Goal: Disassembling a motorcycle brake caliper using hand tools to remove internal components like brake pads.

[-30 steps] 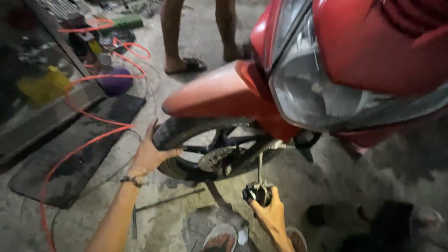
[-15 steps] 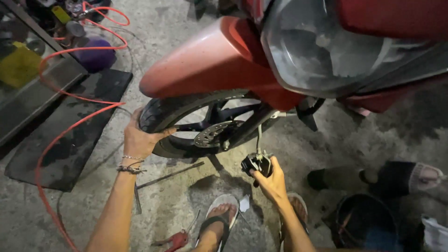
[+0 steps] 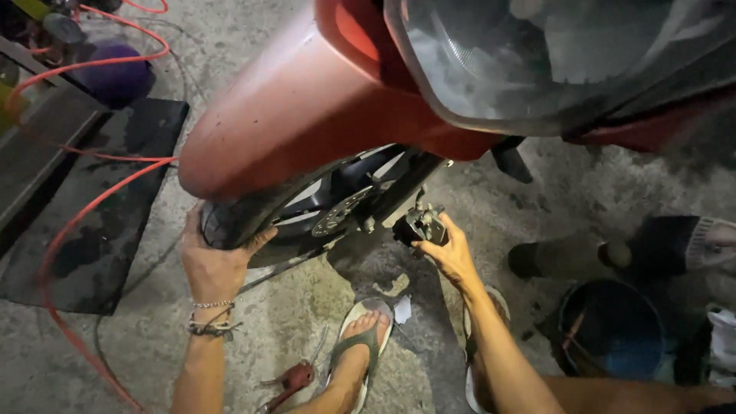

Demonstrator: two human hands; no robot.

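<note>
Gripping one front tyre [image 3: 230, 222] and one brake caliper [image 3: 419, 227], two hands.

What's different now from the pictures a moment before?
The camera has dipped in closer, so the red mudguard and headlight fill more of the picture. The left hand has slid further round the front tyre and grips it more firmly. The right hand still holds the dark brake caliper, now lifted nearer the fork. The red hose and black mat lie as before.

Stained concrete floor [image 3: 307, 337] with a black mat [image 3: 115, 222], red hose [image 3: 69, 230], blue bucket [image 3: 613, 330]
</note>
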